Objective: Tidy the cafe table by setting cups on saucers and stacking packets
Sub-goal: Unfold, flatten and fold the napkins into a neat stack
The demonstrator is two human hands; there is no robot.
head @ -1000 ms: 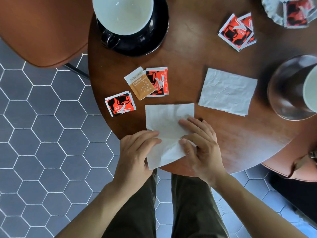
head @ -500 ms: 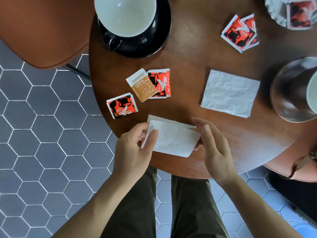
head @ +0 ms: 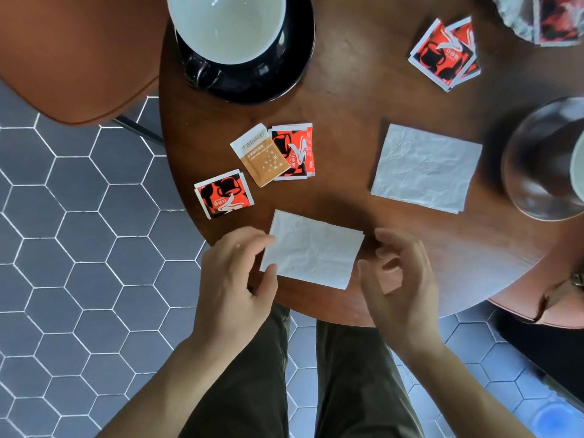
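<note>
**Light paper everywhere: pinch edges, don't press flat**

Starting at your left hand [head: 232, 279]: it sits at the near rim of the table [head: 347, 99], thumb and forefinger closed on the left edge of the folded napkin [head: 311, 249]. That napkin is soft, creased tissue lying flat between your two hands; it will flop if you lift it by one corner, so keep hold along an edge or slide it.

Just beyond your left fingertips lies a single red sugar packet [head: 223, 193], and a little further out a tan packet [head: 260, 154] overlaps another red packet [head: 295, 151]. These look feather-light and slick, thin enough to hug the wood. I'd judge a fingernail under a corner, or a slide toward the table rim, as the way in; squaring them by their short edges should keep a stack from skating apart.

Far beyond that hand, the white-lined cup [head: 226, 25] already sits on its black saucer [head: 294, 64]. Ceramic, heavy and breakable, so take the handle if you move it.

Now your right hand [head: 399, 286]: fingers loosely curled, holding nothing, just beside the napkin's right edge and not gripping it. Ahead of it lies a second napkin [head: 425, 167], same soft stuff. Far out past it, a small pile of red packets [head: 444, 56] is fanned askew, needing a nudge from both sides. At the far right a dark saucer [head: 537, 162] carries a cup mostly out of view.
</note>
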